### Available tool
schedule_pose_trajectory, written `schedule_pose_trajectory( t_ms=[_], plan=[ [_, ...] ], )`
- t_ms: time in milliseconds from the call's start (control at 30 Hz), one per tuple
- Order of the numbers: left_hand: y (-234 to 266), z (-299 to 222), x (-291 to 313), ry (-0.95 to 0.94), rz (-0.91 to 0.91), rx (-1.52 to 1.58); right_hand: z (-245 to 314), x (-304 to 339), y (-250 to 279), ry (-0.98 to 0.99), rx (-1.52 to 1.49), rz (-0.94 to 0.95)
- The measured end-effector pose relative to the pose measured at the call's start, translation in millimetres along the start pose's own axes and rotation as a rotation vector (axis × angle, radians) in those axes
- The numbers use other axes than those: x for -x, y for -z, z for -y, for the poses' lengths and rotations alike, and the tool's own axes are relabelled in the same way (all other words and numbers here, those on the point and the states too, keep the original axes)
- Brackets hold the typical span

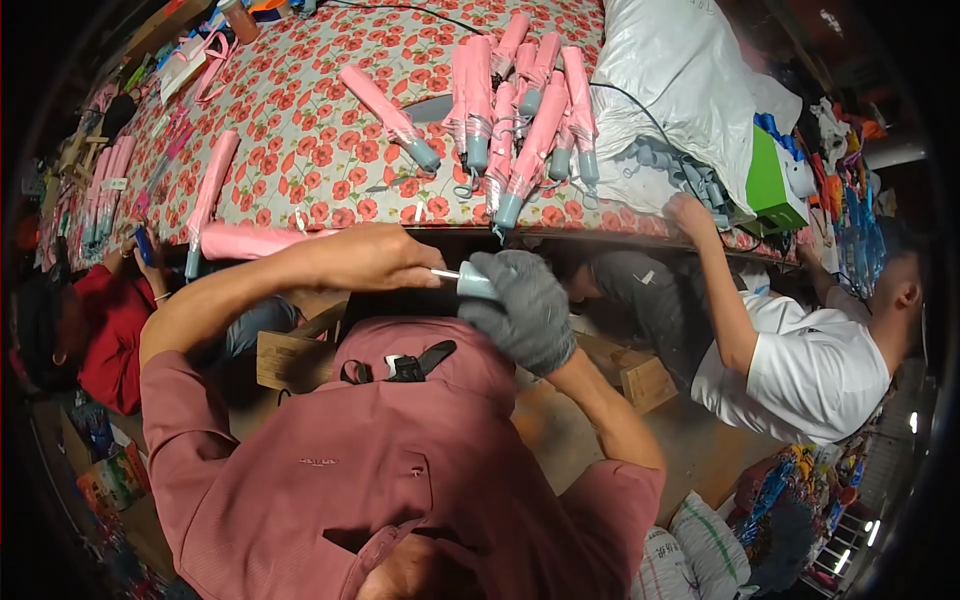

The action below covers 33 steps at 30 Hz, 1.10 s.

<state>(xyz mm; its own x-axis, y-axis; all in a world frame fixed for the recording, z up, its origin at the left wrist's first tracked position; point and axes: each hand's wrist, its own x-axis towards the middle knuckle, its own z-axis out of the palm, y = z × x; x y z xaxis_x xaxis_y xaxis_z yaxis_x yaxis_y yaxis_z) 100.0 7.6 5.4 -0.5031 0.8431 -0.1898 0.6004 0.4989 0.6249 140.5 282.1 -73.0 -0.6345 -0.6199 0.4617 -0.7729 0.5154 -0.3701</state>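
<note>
My left hand (372,257), bare, is closed around a folded pink umbrella (250,241) that lies level in front of my chest, its pink body reaching left. My right hand (522,306) wears a grey knit glove and grips the umbrella's pale grey handle (475,284). A thin metal shaft shows between the two hands. Both hands are just below the front edge of a table covered with a red-flowered cloth (300,130).
A pile of folded pink umbrellas with grey handles (520,110) lies on the table, one more (385,105) apart at its left. A white sack (680,70) and green box (768,185) stand right. A person in white (800,370) reaches onto the table; a person in red (110,320) sits left.
</note>
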Motion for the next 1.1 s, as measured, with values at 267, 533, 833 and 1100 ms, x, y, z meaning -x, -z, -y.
schedule_pose_trajectory(
  t_ms=[267, 533, 833, 1100],
  plan=[
    [-9, -4, 0, -0.146, -0.067, -0.18, 29, -2, 14, -0.886, -0.758, 0.253],
    [-4, 12, -9, -0.084, -0.088, -0.34, 15, -12, 7, -0.366, -0.365, 0.033],
    [-12, 10, -13, -0.196, -0.088, -0.445, -4, 17, -26, -0.394, -0.441, 0.144],
    [-22, 41, -16, -0.24, -0.179, -0.63, -77, 61, -138, 0.304, 0.105, 0.274]
  ],
)
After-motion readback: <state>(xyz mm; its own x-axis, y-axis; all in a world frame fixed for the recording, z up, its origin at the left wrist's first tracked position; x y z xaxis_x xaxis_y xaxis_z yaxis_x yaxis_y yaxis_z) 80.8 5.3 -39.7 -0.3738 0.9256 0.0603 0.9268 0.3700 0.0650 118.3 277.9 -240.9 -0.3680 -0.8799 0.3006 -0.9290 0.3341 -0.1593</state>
